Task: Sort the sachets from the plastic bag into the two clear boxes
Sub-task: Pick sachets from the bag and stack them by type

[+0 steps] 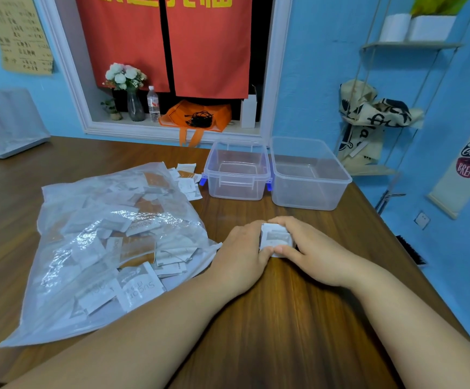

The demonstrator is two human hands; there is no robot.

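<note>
**Sachets held at mid-counter**

Blue-latched box (236,175) and plain box (309,178) stand side by side beyond the hands. Plastic bag (110,248) lies left, holding white and orange sachets. Left hand (242,254) and right hand (309,254): each grip pinches one white sachet bundle (276,238) on the counter (284,318). Fingers cover its print; count unclear.

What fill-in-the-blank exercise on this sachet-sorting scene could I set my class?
1. The clipped box and the plain box are both ___.
2. The stack of sachets held between the left hand and right hand is ___ in colour.
3. The plastic bag lies to the ___ of both hands.
4. The clips are coloured ___.
Missing words: empty; white; left; blue.
</note>
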